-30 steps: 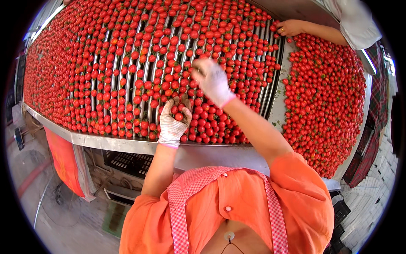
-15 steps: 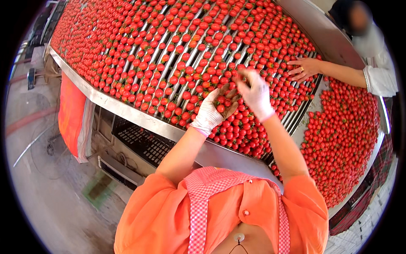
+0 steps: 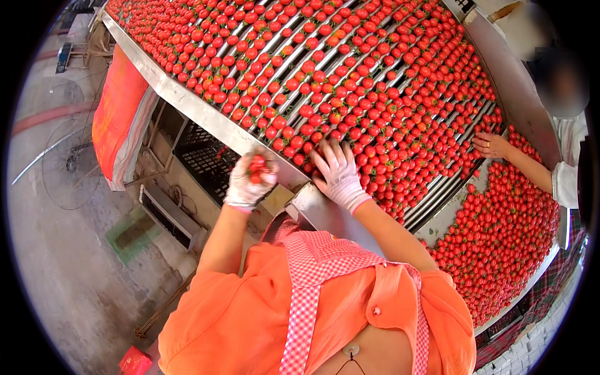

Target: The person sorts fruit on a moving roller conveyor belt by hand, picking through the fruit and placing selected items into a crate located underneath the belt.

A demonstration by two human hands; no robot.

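Small red tomatoes (image 3: 350, 100) with green stems cover a conveyor of metal rollers (image 3: 289, 61). My left hand (image 3: 251, 181), in a whitish glove, is closed around a few tomatoes just outside the conveyor's near metal edge. Slight motion blur hides how many it holds. Lower down beside it is a black slotted crate (image 3: 199, 150). With fingers spread and dark at the tips, my gloved right hand (image 3: 339, 170) lies palm down on tomatoes at the near edge of the rollers.
A co-worker's ringed hand (image 3: 492, 145) rests at the far right, by the rollers' end. Beyond that end is a dense heap of tomatoes (image 3: 500, 237). A raised metal rim (image 3: 169, 84) borders the conveyor. An orange-red sack (image 3: 120, 119) hangs at left; a red object (image 3: 134, 361) sits on the floor.
My left hand has swung left and down, off the rollers and past the edge, carrying tomatoes. My right hand has come down onto the near tomatoes. The view has shifted.
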